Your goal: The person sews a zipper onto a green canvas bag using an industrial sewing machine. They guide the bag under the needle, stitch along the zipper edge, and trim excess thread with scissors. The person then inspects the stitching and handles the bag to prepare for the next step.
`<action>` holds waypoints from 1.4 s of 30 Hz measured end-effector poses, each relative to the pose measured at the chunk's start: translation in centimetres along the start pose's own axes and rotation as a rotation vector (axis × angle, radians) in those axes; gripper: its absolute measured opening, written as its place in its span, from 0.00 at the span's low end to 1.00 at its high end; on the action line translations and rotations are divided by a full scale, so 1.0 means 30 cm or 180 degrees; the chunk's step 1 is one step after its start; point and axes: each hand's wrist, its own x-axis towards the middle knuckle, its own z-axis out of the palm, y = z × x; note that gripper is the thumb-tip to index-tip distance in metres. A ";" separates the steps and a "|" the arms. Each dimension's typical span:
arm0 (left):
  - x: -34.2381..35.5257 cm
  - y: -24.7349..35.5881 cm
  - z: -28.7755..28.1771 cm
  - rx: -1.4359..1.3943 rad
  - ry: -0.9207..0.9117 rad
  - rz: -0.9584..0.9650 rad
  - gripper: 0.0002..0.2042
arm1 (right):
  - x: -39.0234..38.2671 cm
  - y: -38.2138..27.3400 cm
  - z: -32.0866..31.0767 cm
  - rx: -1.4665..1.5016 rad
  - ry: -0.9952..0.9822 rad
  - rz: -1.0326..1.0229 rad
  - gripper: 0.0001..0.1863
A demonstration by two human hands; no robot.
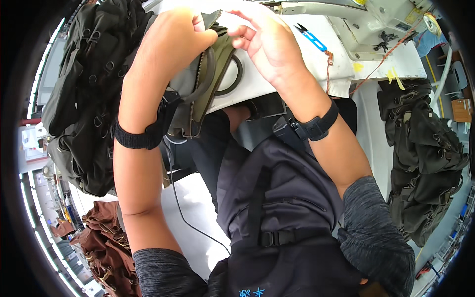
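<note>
My left hand (pixel 179 37) is closed on the upper edge of an olive-green bag (pixel 221 62), beside its open zipper. Two dark tubular handles show on the bag; one handle (pixel 240 78) loops out over the white table. The lower part of the bag hangs past the table's front edge. Just right of the bag's top, my right hand (pixel 269 47) is raised with bent fingers apart, and nothing can be seen in it. Blue thread snips (pixel 312 38) with dark blades lie on the table to the right of that hand, tied to an orange cord (pixel 329 62).
A white sewing machine (pixel 363 37) stands at the far right of the table (pixel 316 69). Dark green bags with metal rings (pixel 94 94) are heaped at the left. More dark bags (pixel 420 158) hang at the right, and brown bags (pixel 106 242) lie at the lower left.
</note>
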 end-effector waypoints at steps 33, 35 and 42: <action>0.154 -0.099 -0.070 -0.0932 -0.1685 0.0516 0.12 | 0.178 -0.052 -0.415 -0.5284 -0.1609 -0.4118 0.06; 0.132 -0.111 -0.033 -0.0920 -0.1322 0.0530 0.10 | 0.113 -0.020 -0.281 -0.4596 -0.1415 -0.4019 0.06; -0.024 -0.025 0.091 -0.0606 0.0147 0.0286 0.08 | 0.025 0.069 -0.103 -0.1938 -0.0182 -0.0355 0.15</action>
